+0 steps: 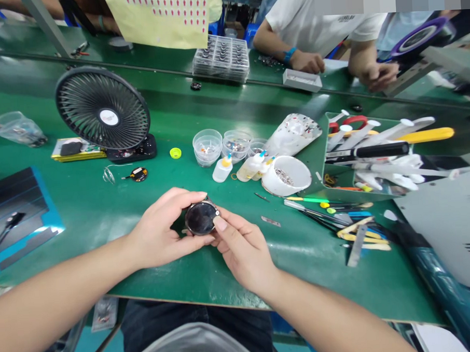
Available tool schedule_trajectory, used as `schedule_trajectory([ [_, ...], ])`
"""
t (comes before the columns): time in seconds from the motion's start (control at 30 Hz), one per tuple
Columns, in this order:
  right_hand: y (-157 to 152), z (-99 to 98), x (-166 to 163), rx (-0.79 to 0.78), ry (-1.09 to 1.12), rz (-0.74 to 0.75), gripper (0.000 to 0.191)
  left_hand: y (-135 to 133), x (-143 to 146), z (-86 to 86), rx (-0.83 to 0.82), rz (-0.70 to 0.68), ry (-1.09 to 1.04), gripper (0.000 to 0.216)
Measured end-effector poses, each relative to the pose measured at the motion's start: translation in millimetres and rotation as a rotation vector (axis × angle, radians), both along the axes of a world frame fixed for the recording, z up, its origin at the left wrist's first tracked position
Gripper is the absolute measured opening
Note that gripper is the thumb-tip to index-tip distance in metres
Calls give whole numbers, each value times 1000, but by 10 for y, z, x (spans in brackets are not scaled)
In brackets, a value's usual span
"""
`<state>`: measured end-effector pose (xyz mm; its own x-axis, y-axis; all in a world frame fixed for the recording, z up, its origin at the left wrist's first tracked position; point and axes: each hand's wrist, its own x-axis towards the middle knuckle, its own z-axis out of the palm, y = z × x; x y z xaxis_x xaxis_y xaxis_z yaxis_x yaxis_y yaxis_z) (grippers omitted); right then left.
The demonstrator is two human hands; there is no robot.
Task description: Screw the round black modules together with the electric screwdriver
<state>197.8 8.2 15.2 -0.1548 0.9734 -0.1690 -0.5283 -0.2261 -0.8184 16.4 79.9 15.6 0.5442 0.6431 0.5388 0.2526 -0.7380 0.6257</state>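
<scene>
A round dark watch body (200, 218) with a glossy black face is held between both my hands just above the green mat (104, 202). My left hand (165, 228) wraps its fingers round the left side and top of the watch. My right hand (242, 248) pinches the right edge with thumb and fingertips. Both hands are closed on the same piece.
A small black desk fan (103, 111) stands at the left. Clear cups (207, 146), glue bottles (222, 170) and a white bowl (287, 176) sit ahead. A tool rack (374, 154) and loose tweezers (322, 213) lie at the right. Another person's arms (308, 58) rest across the bench.
</scene>
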Motion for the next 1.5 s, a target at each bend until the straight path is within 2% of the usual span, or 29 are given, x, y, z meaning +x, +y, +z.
schedule_trajectory([
  [0.4,-22,14,-5,96,-109,-44,33,0,-6,-27,2,-2,-20,58],
  [0.53,-21,7,0,128,-162,-47,40,-13,-3,-70,-52,37,-70,56],
  [0.67,-2,-29,34,130,-340,-23,45,-37,-17,-76,-209,1,-141,46],
  [0.87,9,-42,37,256,-555,-27,39,-37,0,3,-619,-5,-192,12],
  [1.0,12,-19,43,308,-678,-39,36,-28,47,43,-832,20,-281,9],
  [1.13,22,-10,49,356,-725,-49,34,-32,76,64,-914,49,-339,8],
  [1.5,9,-15,49,467,-820,-68,33,7,88,103,-1010,59,-358,4],
])
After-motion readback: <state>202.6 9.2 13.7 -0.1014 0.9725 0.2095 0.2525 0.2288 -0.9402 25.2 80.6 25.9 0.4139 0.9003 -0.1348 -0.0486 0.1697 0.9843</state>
